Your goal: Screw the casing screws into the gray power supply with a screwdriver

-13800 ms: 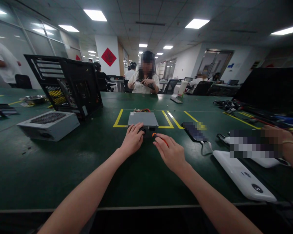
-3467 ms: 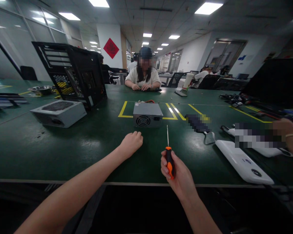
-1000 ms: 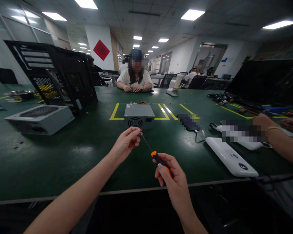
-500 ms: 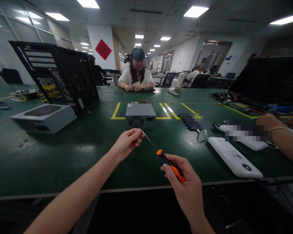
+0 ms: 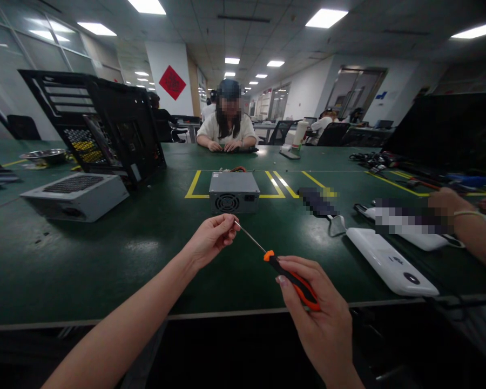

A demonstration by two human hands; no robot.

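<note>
My right hand point(image 5: 319, 308) is wrapped round the black and orange handle of a screwdriver point(image 5: 291, 278), whose thin metal shaft points up and left. At its tip, my left hand point(image 5: 214, 237) is closed in a pinch of thumb and fingers. Whatever lies between those fingertips is too small to make out. Just beyond my left hand, a grey computer power supply point(image 5: 234, 188) stands on the green table point(image 5: 157, 286), its fan grille and socket facing me.
At left are a black computer case point(image 5: 101, 124), a second power supply point(image 5: 75, 197) and a metal bowl point(image 5: 46, 156). A white power bank point(image 5: 391, 262) lies at right, near another person's hand point(image 5: 449, 208). A person point(image 5: 227, 121) sits opposite.
The screwdriver handle and my right hand have shifted slightly right and down. The tip stays by my left fingers, which hold their pinch.
</note>
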